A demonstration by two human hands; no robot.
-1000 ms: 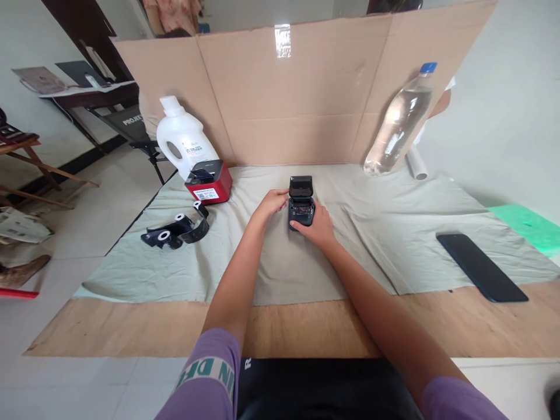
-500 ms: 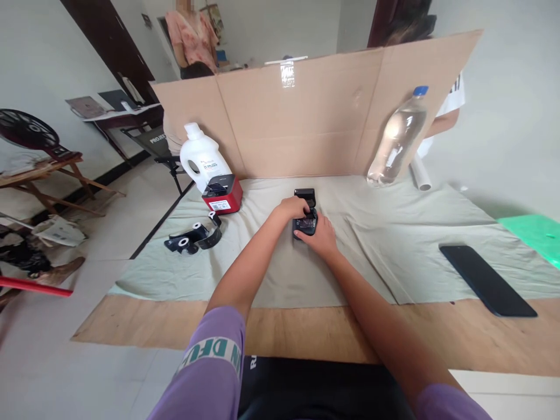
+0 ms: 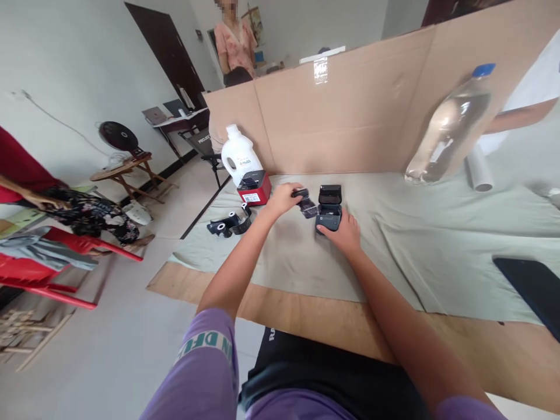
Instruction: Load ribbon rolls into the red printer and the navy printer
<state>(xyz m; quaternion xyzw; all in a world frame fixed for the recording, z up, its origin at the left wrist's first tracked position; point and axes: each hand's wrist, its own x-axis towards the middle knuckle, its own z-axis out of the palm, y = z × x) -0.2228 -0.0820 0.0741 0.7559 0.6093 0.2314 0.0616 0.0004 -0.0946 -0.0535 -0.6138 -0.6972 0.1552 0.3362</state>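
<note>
My left hand (image 3: 283, 199) pinches a dark roll (image 3: 300, 193) with a glossy, see-through dark strip (image 3: 308, 209) trailing from it. It is held just left of a small black label printer (image 3: 329, 218). The printer's hinged lid (image 3: 330, 194) stands up at the back, and its compartment faces me. My right hand (image 3: 345, 233) grips the printer from the right, thumb along the front edge and fingers along the side. Farther left on the cloth lie several black rolls with white cores (image 3: 230, 223), strips partly unwound.
Behind the rolls are a red and black box (image 3: 255, 188) and a white jug (image 3: 240, 156). A cardboard panel (image 3: 345, 116) stands across the back. To the right are a water bottle (image 3: 450, 131), a white tube (image 3: 480, 169) and a dark phone (image 3: 531, 289). People are beyond the table.
My left hand has drawn the roll out of the printer and moved it left. My right hand stays on the printer. The view has swung to the left.
</note>
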